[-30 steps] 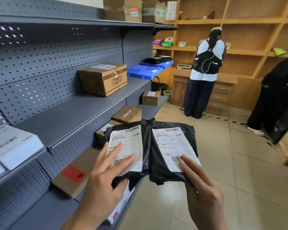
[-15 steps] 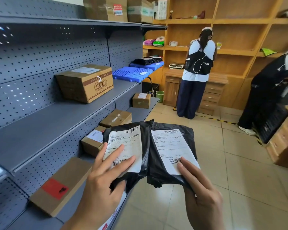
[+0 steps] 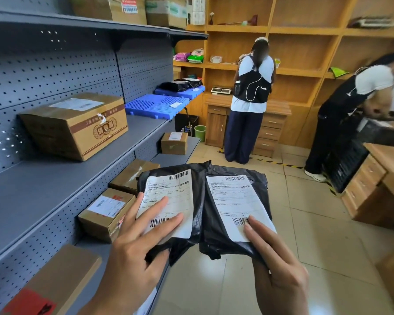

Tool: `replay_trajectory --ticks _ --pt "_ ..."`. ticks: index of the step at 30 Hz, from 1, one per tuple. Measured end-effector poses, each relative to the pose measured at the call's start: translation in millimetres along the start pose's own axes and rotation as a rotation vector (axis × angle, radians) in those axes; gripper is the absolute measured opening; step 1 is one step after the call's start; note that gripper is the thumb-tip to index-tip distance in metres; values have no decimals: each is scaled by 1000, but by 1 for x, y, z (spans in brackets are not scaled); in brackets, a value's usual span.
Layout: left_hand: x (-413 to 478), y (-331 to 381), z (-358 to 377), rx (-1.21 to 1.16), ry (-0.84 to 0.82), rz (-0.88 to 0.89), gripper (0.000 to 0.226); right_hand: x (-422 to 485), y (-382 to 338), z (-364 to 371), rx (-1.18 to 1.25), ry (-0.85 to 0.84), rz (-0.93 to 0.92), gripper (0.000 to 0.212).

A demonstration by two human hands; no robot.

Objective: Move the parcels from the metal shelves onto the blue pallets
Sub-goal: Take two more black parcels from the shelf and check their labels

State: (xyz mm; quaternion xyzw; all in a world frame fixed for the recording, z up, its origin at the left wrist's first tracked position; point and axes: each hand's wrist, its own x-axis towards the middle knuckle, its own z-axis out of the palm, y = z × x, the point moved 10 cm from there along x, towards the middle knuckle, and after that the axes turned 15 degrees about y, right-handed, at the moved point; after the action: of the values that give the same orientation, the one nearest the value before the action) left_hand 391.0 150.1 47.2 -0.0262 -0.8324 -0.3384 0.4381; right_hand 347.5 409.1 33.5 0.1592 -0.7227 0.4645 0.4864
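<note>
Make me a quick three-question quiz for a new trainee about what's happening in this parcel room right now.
1. True or false: the left hand and the right hand each hold a black parcel with a white label.
2. Which is bare of black bags? A) the near pallet B) the far pallet
3. Fill in: the big box sits on the ____ metal shelf.

Key: 1. True, the left parcel and the right parcel are held side by side. 2. A, it carries only a small white slip; the far one has black bags. 3. Middle.
</note>
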Motion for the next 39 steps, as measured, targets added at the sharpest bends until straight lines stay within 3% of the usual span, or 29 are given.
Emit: replay_trajectory --ticks 17,23,28,34,39 --pt "142 -104 78 -31 -29 54 90 80 65 148 5 0 -23 23" --pt "177 -138 94 -24 11 53 86 100 84 198 17 -4 -21 25" --pt "202 -152 109 -12 54 76 63 112 105 225 -7 -17 -37 34" --pt "218 -160 137 -15 76 79 63 126 132 241 17 4 -31 25" --pt "230 -167 164 27 72 69 63 138 168 260 21 -41 -24 34"
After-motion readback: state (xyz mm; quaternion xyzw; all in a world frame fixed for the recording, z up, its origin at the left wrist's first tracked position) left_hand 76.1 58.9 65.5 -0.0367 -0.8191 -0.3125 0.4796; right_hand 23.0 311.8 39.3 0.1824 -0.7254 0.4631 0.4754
